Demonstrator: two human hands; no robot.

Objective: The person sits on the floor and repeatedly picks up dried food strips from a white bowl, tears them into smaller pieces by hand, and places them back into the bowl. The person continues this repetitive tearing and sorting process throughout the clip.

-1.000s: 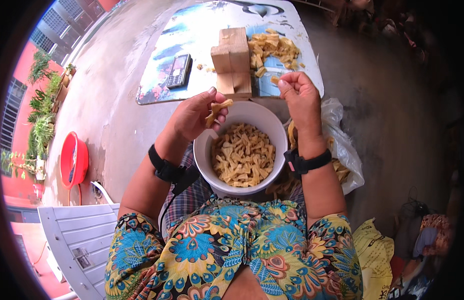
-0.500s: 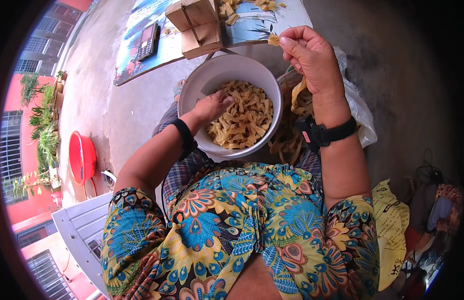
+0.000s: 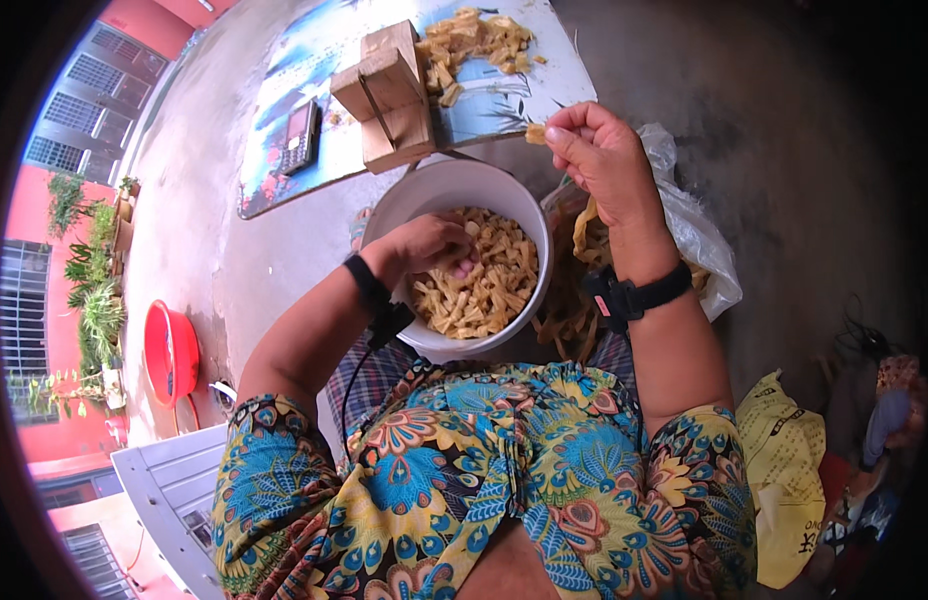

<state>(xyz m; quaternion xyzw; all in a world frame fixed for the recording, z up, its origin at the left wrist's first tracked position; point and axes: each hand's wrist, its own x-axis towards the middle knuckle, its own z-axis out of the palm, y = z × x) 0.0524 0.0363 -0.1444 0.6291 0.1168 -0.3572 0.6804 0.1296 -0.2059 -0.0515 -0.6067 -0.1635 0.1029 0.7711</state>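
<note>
A white bucket (image 3: pixel 532 200) stands between my knees, partly filled with short, wrinkled yellow-brown pieces (image 3: pixel 481 290). My left hand (image 3: pixel 436 243) is inside it just over the pieces, fingers curled; what they hold, if anything, is hidden. To the right of the bucket's far rim, my right hand (image 3: pixel 602 160) is raised and pinches a yellow-brown strip (image 3: pixel 536 133). The strip's short end sticks out past thumb and forefinger, and a longer length seems to hang below the palm. Under that wrist, longer strips (image 3: pixel 569 300) lie in and around a clear plastic bag (image 3: pixel 722 262).
Beyond the bucket is a low table (image 3: pixel 269 190) bearing a wooden block stand with a thin upright blade (image 3: pixel 396 120), a pile of cut pieces (image 3: pixel 474 45) and a keypad phone (image 3: pixel 300 138). A red basin (image 3: pixel 171 350) and white plastic chair (image 3: pixel 174 480) are left; a yellow bag (image 3: pixel 784 470) lies right.
My left hand's fingers have curled in over the pieces. My right hand still pinches the strip near the table edge. The whole view has shifted, so the table shows more.
</note>
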